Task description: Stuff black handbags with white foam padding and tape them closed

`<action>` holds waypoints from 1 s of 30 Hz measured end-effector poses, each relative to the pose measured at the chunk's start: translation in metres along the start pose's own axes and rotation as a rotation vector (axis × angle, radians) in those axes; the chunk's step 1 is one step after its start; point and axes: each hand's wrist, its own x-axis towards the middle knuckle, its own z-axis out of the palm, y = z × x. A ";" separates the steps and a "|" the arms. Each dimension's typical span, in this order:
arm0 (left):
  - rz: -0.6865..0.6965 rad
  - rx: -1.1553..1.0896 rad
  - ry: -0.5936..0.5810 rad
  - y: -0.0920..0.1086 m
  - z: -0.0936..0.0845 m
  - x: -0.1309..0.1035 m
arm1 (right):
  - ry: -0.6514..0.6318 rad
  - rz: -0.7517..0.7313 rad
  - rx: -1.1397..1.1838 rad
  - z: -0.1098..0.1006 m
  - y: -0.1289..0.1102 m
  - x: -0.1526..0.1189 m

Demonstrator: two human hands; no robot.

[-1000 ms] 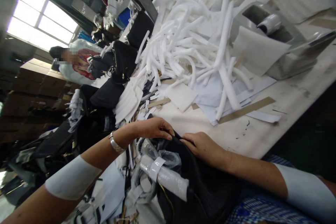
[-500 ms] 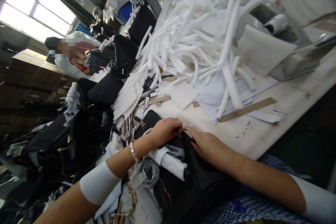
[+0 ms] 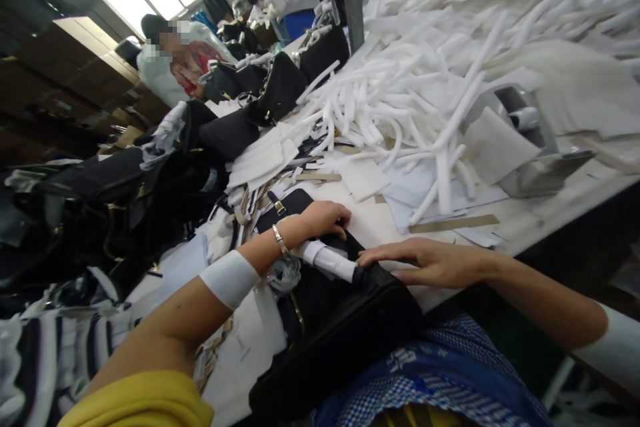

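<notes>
A black bag point(image 3: 320, 320) lies at the table's near edge, against the blue checked apron. Its wrapped white handle point(image 3: 333, 261) rests across the top, with clear plastic and a gold zipper beside it. My left hand point(image 3: 327, 219) is on the bag's far edge, its fingers curled downward; whether they grip the bag is hidden. My right hand point(image 3: 420, 261) lies with fingers stretched out and apart, the fingertips touching the bag near the end of the wrapped handle. A black strap with a gold buckle point(image 3: 280, 207) shows beyond my left wrist.
White foam tubes point(image 3: 370, 107) and sheets heap across the table point(image 3: 530, 223). A grey tape dispenser point(image 3: 535, 147) stands at the right. Black bags point(image 3: 115, 213) pile up at the left. A person point(image 3: 193, 63) is behind them.
My hands have moved apart at the bag's edge, and my right hand's fingers have straightened. The bag lies flatter and has turned. The view has shifted, showing more table at the right.
</notes>
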 end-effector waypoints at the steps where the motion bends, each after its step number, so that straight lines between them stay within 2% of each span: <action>1: -0.004 -0.013 0.023 0.001 0.002 -0.002 | -0.034 0.014 0.012 -0.001 -0.005 -0.003; 3: -0.017 -0.052 0.064 0.005 0.002 -0.001 | -0.045 0.039 0.011 0.003 -0.014 -0.007; 5: -0.039 -0.106 0.116 0.009 -0.003 -0.001 | 0.033 0.069 -0.051 0.013 -0.019 -0.006; 7: -0.078 -0.174 0.213 0.013 -0.015 -0.012 | 0.130 0.094 -0.137 0.026 -0.018 -0.002; 8: -0.103 -0.212 0.288 0.016 -0.022 -0.025 | 0.169 0.100 -0.170 0.032 -0.015 0.000; 10: -0.170 -0.293 0.491 0.024 -0.031 -0.067 | 0.211 0.089 -0.199 0.042 -0.008 0.002; 12: -0.274 -0.371 0.748 0.042 -0.023 -0.127 | 0.249 0.060 -0.216 0.047 -0.001 0.002; 14: -0.415 -0.438 1.000 0.072 0.010 -0.187 | 0.287 0.035 -0.238 0.050 0.005 0.001; 16: -0.567 -0.525 1.245 0.110 0.063 -0.231 | 0.333 0.021 -0.255 0.054 0.010 -0.001; 17: -0.633 -0.582 1.335 0.129 0.094 -0.243 | 0.360 0.018 -0.262 0.057 0.013 -0.002; 18: -0.667 -0.643 1.374 0.146 0.124 -0.248 | 0.390 0.018 -0.269 0.059 0.016 -0.003; 19: -0.679 -0.807 1.411 0.159 0.151 -0.248 | 0.426 0.022 -0.278 0.062 0.020 -0.003; 21: -0.672 -0.985 1.315 0.177 0.192 -0.237 | 0.509 0.043 -0.301 0.068 0.030 -0.003; 22: -0.706 -0.971 1.307 0.180 0.205 -0.230 | 0.555 0.063 -0.319 0.071 0.034 -0.003; 24: -0.784 -0.872 1.273 0.180 0.217 -0.218 | 0.636 0.116 -0.370 0.077 0.042 -0.002; 27: -0.877 -0.782 1.242 0.170 0.220 -0.209 | 0.735 0.197 -0.472 0.083 0.049 0.001; 30: -0.940 -0.820 1.262 0.158 0.219 -0.203 | 0.794 0.300 -0.542 0.086 0.047 0.007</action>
